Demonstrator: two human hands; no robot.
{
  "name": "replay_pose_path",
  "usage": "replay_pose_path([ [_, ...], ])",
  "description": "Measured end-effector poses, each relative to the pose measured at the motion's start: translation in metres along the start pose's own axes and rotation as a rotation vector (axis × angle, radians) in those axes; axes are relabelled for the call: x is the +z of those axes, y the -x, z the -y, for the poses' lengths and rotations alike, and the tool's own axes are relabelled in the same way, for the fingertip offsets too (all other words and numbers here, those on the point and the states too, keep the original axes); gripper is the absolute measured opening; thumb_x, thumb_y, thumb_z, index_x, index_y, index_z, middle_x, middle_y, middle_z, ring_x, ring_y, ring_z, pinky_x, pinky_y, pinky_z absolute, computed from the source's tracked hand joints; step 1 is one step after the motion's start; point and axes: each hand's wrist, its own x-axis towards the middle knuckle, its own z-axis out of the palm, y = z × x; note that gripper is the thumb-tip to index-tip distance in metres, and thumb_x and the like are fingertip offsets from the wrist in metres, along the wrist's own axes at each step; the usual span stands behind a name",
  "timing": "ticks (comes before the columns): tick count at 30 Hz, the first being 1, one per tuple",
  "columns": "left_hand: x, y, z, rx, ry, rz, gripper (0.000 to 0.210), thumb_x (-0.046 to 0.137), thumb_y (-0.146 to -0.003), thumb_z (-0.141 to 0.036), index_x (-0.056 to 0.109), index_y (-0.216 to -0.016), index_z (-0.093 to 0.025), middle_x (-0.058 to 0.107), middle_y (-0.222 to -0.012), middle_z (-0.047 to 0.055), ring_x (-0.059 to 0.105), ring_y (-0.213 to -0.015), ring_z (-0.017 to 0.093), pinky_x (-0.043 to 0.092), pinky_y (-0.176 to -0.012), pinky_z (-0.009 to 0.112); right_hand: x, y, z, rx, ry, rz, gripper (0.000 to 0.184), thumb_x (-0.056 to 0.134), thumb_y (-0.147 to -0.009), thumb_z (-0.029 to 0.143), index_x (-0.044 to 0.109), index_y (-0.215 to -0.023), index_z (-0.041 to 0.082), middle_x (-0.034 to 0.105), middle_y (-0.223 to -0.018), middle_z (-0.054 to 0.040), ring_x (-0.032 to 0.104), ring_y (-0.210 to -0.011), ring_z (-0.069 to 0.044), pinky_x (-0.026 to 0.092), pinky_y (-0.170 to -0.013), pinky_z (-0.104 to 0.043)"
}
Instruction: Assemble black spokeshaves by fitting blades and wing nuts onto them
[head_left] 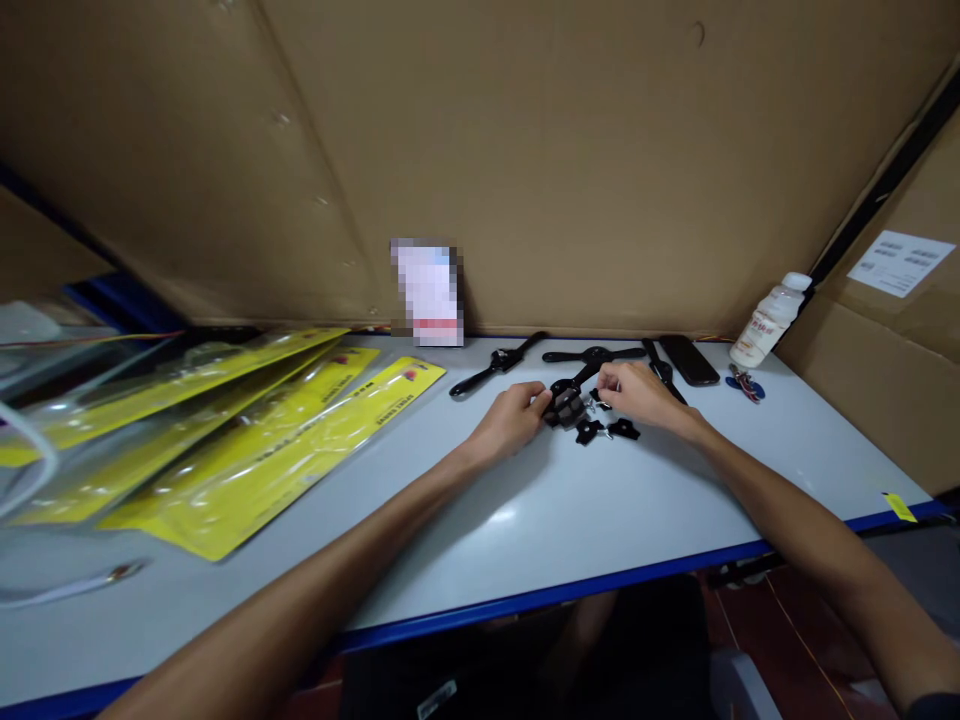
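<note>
My left hand (514, 418) is closed around one end of a black spokeshave (583, 376), its thumb and fingers at the tool's middle. Dark flat pieces (568, 408) sit right by those fingertips. To the right, my right hand (634, 390) is closed in a pinch above small black parts, and its fingers hide whatever is between them. Just below lie black notched plates (589, 431) with silver thumbscrews (608, 432). More black spokeshaves rest behind: one at the left (499, 369), one across the back (594, 356), and another partly behind my right hand (660, 368).
Yellow blister packs (322, 450) overlap on the left, with a white cable (71, 588) before them. A pixelated upright panel (435, 295) leans on the cardboard wall (525, 150). A phone (688, 360), a white bottle (766, 325) and a small wired piece (746, 385) stand right.
</note>
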Motion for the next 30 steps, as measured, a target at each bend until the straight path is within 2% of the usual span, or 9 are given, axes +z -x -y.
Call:
replay_pose_path([
  [3,-0.012,-0.006,0.004,-0.033,-0.016,-0.004,0.028,0.036,-0.097,-0.031,0.042,-0.071,-0.023,0.038,-0.045,-0.008,0.033,-0.035,0.01,0.026,-0.038,0.022,-0.002,0.001,0.002,0.025,0.075,-0.046,0.016,0.055,-0.084,0.014,0.07,-0.089,0.018,0.073,-0.09,-0.0065,0.062,-0.08,-0.018,0.036,-0.068,-0.026],
  [6,-0.028,-0.017,0.012,-0.071,-0.081,-0.083,0.029,0.031,-0.098,-0.032,0.046,-0.075,-0.022,0.041,-0.05,-0.006,0.038,-0.04,0.011,0.028,-0.042,0.023,-0.004,0.001,0.003,0.033,0.122,-0.072,0.019,0.053,-0.086,0.014,0.071,-0.091,0.018,0.073,-0.094,-0.0069,0.062,-0.083,-0.018,0.036,-0.068,-0.027],
  [9,-0.041,-0.027,0.021,-0.114,-0.228,-0.182,0.03,0.039,-0.094,-0.029,0.053,-0.07,-0.019,0.046,-0.052,-0.003,0.042,-0.045,0.013,0.027,-0.047,0.024,-0.004,0.002,0.005,0.041,0.147,-0.09,0.02,0.051,-0.087,0.014,0.071,-0.09,0.018,0.073,-0.094,-0.0063,0.063,-0.082,-0.018,0.035,-0.066,-0.027],
  [11,-0.045,-0.032,0.027,-0.137,-0.331,-0.208,0.029,0.046,-0.091,-0.029,0.057,-0.067,-0.018,0.048,-0.051,-0.002,0.046,-0.049,0.015,0.028,-0.05,0.026,-0.004,0.002,0.005,0.045,0.154,-0.097,0.02,0.052,-0.087,0.014,0.071,-0.089,0.019,0.074,-0.094,-0.0061,0.063,-0.081,-0.018,0.034,-0.065,-0.027],
  [14,-0.045,-0.036,0.033,-0.148,-0.466,-0.219,0.026,0.053,-0.088,-0.034,0.063,-0.07,-0.017,0.055,-0.056,0.0,0.055,-0.057,0.018,0.031,-0.053,0.027,-0.002,0.0,0.003,0.054,0.155,-0.107,0.019,0.053,-0.086,0.014,0.071,-0.087,0.019,0.074,-0.093,-0.0064,0.064,-0.082,-0.019,0.034,-0.064,-0.028],
  [17,-0.043,-0.039,0.036,-0.151,-0.581,-0.216,0.027,0.058,-0.086,-0.04,0.068,-0.082,-0.015,0.066,-0.069,0.005,0.062,-0.067,0.022,0.033,-0.054,0.027,-0.001,-0.001,-0.001,0.07,0.154,-0.112,0.02,0.052,-0.087,0.015,0.072,-0.088,0.019,0.075,-0.095,-0.0076,0.065,-0.084,-0.02,0.035,-0.064,-0.028],
  [22,-0.038,-0.033,0.033,-0.111,-0.731,-0.201,0.035,0.057,-0.087,-0.037,0.066,-0.112,-0.013,0.074,-0.099,0.013,0.069,-0.09,0.026,0.04,-0.063,0.027,-0.004,-0.001,-0.005,0.081,0.162,-0.092,0.023,0.051,-0.089,0.015,0.073,-0.094,0.018,0.075,-0.099,-0.0098,0.065,-0.087,-0.022,0.04,-0.07,-0.028],
  [25,-0.033,-0.025,0.026,-0.047,-0.811,-0.168,0.035,0.053,-0.09,-0.033,0.064,-0.119,-0.017,0.075,-0.105,0.012,0.069,-0.097,0.027,0.043,-0.069,0.028,-0.001,-0.001,-0.009,0.063,0.168,-0.094,0.027,0.052,-0.091,0.018,0.071,-0.11,0.018,0.073,-0.11,-0.0107,0.064,-0.098,-0.024,0.043,-0.078,-0.031],
  [30,-0.027,-0.017,0.014,0.039,-0.914,-0.098,0.031,0.051,-0.09,-0.033,0.068,-0.113,-0.019,0.077,-0.098,0.01,0.07,-0.094,0.028,0.045,-0.072,0.03,0.013,-0.009,-0.023,0.003,0.188,-0.093,0.04,0.049,-0.097,0.02,0.059,-0.136,0.019,0.061,-0.136,-0.0108,0.051,-0.121,-0.028,0.041,-0.098,-0.038],
])
